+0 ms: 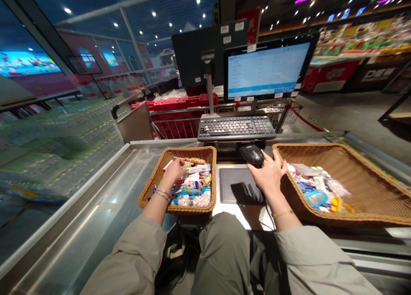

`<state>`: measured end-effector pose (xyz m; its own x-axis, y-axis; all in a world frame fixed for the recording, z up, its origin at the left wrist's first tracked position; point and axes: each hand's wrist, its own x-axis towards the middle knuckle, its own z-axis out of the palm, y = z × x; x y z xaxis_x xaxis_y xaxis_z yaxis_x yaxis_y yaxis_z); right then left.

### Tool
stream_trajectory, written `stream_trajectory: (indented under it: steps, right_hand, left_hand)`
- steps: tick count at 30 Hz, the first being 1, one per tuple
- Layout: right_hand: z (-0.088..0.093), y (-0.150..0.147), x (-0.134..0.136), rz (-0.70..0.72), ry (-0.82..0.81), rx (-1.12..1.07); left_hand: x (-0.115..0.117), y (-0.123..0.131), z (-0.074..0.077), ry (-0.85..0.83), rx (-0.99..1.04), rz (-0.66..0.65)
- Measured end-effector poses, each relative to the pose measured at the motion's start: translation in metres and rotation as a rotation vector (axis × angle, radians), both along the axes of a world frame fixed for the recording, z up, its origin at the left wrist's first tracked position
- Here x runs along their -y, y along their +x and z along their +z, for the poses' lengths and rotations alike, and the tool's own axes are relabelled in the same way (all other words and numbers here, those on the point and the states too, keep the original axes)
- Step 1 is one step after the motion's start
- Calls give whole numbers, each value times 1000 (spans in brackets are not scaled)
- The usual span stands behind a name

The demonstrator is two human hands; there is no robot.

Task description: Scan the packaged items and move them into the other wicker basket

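My left hand [175, 171] reaches into the smaller wicker basket [146, 192], its fingers bent together among small wrapped sweets [192, 181]. What lies between those fingertips is too small to make out. In my right hand [269, 173] is a black handheld barcode scanner [252, 154], held up above a grey pad [229, 186] that catches the hand's shadow. A black cable [268, 211] hangs below this hand. Close to its right stands a larger wicker basket [369, 166] with several small packaged goods [317, 188] lying toward its left side.
A keyboard [236, 126] sits behind the pad, under a lit monitor [266, 70]. Another dark screen [192, 59] faces away. A metal counter rim [80, 209] runs along the left. Behind the counter is a shopping cart [173, 121]. My knees [224, 248] are below the counter's near edge.
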<state>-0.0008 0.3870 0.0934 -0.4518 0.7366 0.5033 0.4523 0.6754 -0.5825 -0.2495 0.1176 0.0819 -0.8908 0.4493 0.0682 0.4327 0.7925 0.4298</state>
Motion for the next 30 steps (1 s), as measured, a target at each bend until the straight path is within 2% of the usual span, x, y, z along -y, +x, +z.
stream_trajectory:
  steps: [5, 8, 12, 19, 30]
  right_hand:
    - [0, 1, -1, -1, 2, 6]
    - [0, 2, -1, -4, 0, 2]
    - [-2, 4, -3, -3, 6, 9]
    - [-5, 2, -5, 1, 12, 33]
    - [-2, 6, -3, 11, -37, 7]
  left_hand:
    - [-22, 11, -1, -196, -161, -114]
    - [-34, 15, -6, -286, -179, -171]
    - [-35, 11, -14, -364, -153, -179]
    - [-27, 0, -26, -369, -130, -185]
    - [-23, 0, -27, -324, -206, -310]
